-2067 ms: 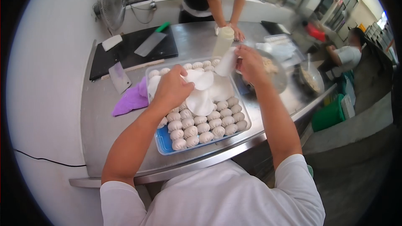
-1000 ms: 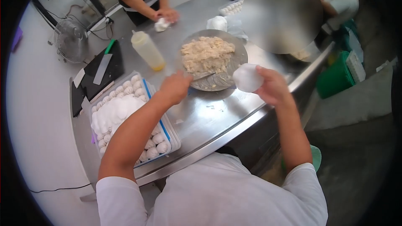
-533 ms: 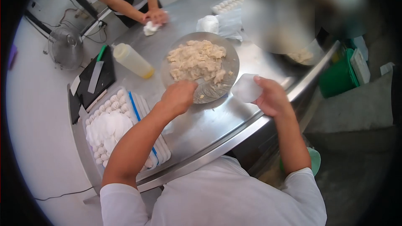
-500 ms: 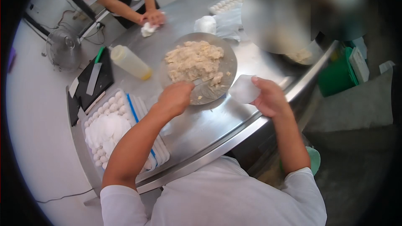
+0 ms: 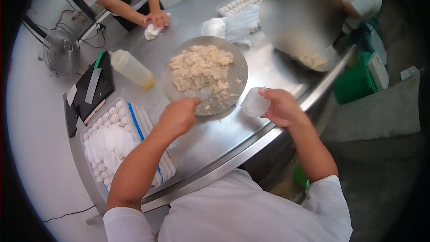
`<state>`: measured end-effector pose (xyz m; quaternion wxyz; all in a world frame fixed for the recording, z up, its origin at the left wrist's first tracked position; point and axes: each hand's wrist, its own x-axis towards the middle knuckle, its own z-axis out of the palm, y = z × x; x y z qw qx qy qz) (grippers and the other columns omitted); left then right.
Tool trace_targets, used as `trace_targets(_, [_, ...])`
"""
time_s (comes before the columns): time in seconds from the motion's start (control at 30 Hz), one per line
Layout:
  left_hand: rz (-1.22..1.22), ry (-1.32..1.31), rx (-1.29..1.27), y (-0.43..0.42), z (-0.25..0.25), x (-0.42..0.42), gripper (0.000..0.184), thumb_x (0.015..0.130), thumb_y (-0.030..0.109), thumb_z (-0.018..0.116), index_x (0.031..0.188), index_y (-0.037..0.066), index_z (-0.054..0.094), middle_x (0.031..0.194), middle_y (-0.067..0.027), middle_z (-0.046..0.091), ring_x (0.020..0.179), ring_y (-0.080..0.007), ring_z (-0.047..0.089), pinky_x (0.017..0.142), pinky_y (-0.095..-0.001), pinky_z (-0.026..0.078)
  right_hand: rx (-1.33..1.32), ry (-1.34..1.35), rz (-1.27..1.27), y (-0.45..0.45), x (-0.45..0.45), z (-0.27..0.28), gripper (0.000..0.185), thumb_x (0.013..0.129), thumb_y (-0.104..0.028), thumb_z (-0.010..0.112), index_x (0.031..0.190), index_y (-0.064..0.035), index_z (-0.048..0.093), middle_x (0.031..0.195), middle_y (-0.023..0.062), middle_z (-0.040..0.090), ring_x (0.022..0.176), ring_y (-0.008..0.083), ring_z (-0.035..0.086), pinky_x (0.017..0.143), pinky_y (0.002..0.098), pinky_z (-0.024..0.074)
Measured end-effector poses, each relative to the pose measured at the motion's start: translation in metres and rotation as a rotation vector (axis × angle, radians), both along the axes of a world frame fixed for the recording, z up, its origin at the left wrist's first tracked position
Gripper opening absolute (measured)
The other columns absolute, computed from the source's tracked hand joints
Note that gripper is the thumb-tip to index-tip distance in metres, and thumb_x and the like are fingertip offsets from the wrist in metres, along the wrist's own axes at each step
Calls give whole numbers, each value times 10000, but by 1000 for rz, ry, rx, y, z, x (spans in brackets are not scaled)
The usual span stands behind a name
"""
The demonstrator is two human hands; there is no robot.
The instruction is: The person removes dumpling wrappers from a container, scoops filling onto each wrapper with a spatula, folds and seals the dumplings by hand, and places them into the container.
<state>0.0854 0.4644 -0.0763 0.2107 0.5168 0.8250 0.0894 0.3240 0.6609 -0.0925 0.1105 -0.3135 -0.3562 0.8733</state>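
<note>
My left hand (image 5: 178, 116) is closed on the handle of a small metal spatula (image 5: 204, 93), whose blade touches the filling at the near side of a round metal bowl (image 5: 243, 69). A lumpy pale filling (image 5: 201, 65) is heaped toward the bowl's far side. To the right of the bowl, my right hand (image 5: 282, 107) pinches a thin, round white dough wrapper (image 5: 255, 103) by its edge. Beside my left forearm stands a plastic tray (image 5: 134, 123) of rounded white dumplings (image 5: 101, 177), topped with a pile of loose white wrappers (image 5: 109, 141).
A squeeze bottle (image 5: 132, 68) of yellowish liquid lies left of the bowl. Farther left, a knife (image 5: 93, 85) rests on a black board (image 5: 105, 87). Across the metal table, another person's hands (image 5: 156, 19) press white dough (image 5: 152, 32). A green bin (image 5: 354, 80) stands at right.
The spatula has shifted left and its blade now lies flatter against the filling. My right hand still holds the wrapper. Another person's arm has come into view at upper right.
</note>
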Motion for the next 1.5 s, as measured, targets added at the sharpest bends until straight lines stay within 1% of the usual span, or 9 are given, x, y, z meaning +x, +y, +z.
trace_targets(0.13, [48, 24, -155, 3, 13, -12, 447, 864, -1, 502, 1266, 68, 685, 1164, -249, 688, 1119, -414, 644, 957, -500, 509, 7, -66, 13, 2, -1, 0, 340, 1014, -175, 630, 1229, 86, 589, 1165, 152, 667, 1017, 280, 703, 907, 458, 593])
trace_targets(0.2, [34, 70, 21, 0, 5, -14, 436, 866, -18, 522, 1255, 72, 698, 1056, -255, 707, 1029, -420, 667, 908, -498, 520, 5, -86, 21, 3, -2, -2, 329, 1013, -167, 630, 1219, 86, 594, 1162, 154, 667, 1018, 285, 703, 901, 465, 594])
trace_targets(0.33, [-107, 77, -18, 4, -4, -8, 452, 852, -26, 523, 1257, 72, 699, 1059, -251, 710, 1030, -418, 669, 914, -495, 523, -32, -134, 56, 5, -9, -2, 330, 997, -155, 650, 1217, 84, 594, 1160, 159, 667, 1013, 295, 705, 890, 487, 594])
trace_targets(0.43, [-31, -41, -54, 5, 11, -8, 414, 860, 0, 507, 1226, 43, 695, 1180, -262, 675, 1156, -408, 625, 986, -489, 494, -41, -167, 46, 4, -11, -5, 338, 991, -158, 660, 1227, 74, 592, 1166, 158, 665, 1020, 301, 702, 899, 502, 586])
trace_targets(0.9, [-1, -11, 41, 3, 0, 0, 446, 856, -15, 491, 1254, 72, 673, 1090, -267, 684, 1117, -430, 623, 946, -499, 497, -135, -182, 79, -2, -32, -13, 416, 1016, -175, 610, 1346, 58, 510, 1318, 179, 596, 1134, 333, 651, 966, 563, 527])
trace_targets(1.0, [-149, -75, -17, -1, 9, -6, 426, 877, -28, 512, 1256, 45, 692, 1098, -267, 697, 1058, -420, 656, 929, -489, 506, -119, -198, 76, -3, -34, -9, 425, 1016, -174, 609, 1357, 55, 500, 1314, 173, 607, 1134, 327, 654, 960, 548, 533])
trace_targets(1.1, [-19, -37, -2, -11, 19, -5, 418, 880, -28, 513, 1252, 35, 693, 1074, -279, 699, 1033, -420, 666, 917, -486, 513, -148, -151, 107, 2, -30, -20, 428, 1017, -180, 611, 1360, 50, 497, 1295, 169, 618, 1129, 318, 657, 949, 533, 540])
trace_targets(1.17, [-71, -35, 21, -21, -9, -3, 417, 877, -33, 512, 1249, 26, 692, 1065, -281, 700, 1026, -420, 668, 915, -487, 515, -153, -157, 112, 2, -32, -21, 426, 1018, -184, 613, 1356, 49, 500, 1289, 164, 622, 1122, 315, 660, 941, 528, 544])
trace_targets(1.5, [-108, -36, 59, -12, -1, 1, 362, 910, -15, 520, 1228, 2, 692, 1034, -294, 697, 1005, -437, 672, 917, -499, 517, -129, -195, 93, -2, -33, -12, 401, 1018, -188, 625, 1328, 46, 525, 1271, 150, 632, 1087, 293, 675, 914, 505, 563])
